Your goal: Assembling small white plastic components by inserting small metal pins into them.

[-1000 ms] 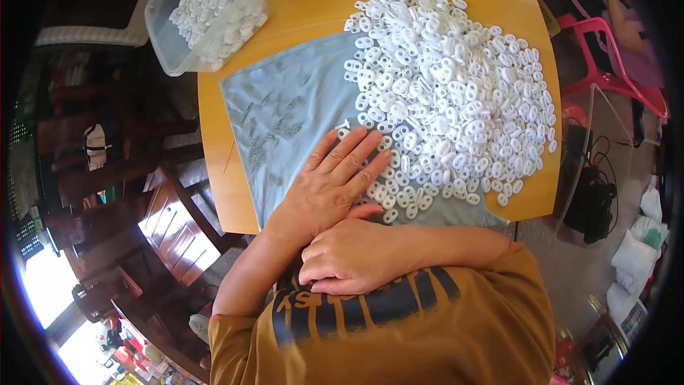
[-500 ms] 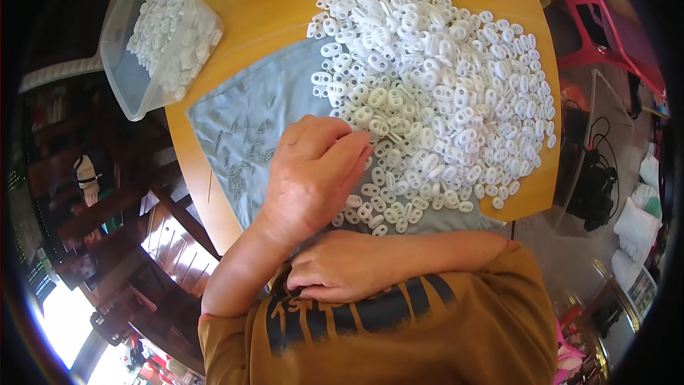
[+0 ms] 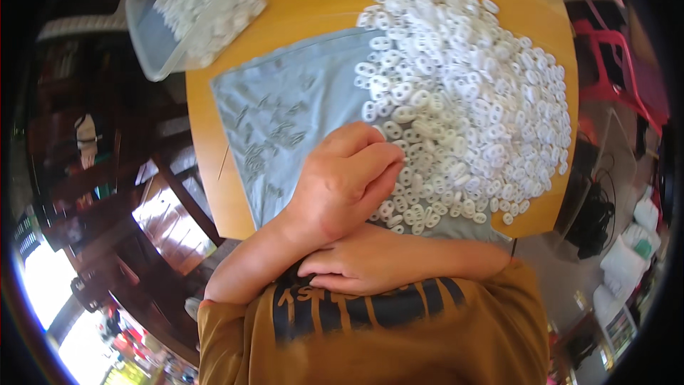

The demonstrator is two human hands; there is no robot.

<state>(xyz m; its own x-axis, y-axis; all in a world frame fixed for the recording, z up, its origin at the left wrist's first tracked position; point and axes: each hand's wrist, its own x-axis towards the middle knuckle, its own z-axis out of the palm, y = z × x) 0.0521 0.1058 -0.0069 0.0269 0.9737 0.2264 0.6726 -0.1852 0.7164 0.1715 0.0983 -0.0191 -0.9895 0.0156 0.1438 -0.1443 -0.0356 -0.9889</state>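
Observation:
A broad heap of small white oval plastic pieces point(image 3: 491, 93), each with two holes, covers the table's right half. My left hand point(image 3: 349, 178) is at the heap's near left edge, its fingers curled closed; what they hold, if anything, is hidden behind the hand. My right hand point(image 3: 349, 262) rests across my chest below the left wrist, fingers stretched out and holding nothing visible. Beneath the left hand and part of the heap spreads a grey-blue cloth point(image 3: 328, 71). Several small, thin dark pieces point(image 3: 281, 132), too small to name, are scattered on it.
A clear plastic tub point(image 3: 171, 64) holding more white pieces stands at the far left of the yellow wooden table point(image 3: 299, 0). A red plastic chair point(image 3: 613, 64) is beyond the right edge. Dark wooden furniture point(image 3: 107, 178) stands to the left.
The whole view has shifted, so table, heap and tub appear further right and a little higher. My left hand stays closed beside the heap; my right hand still rests at my chest.

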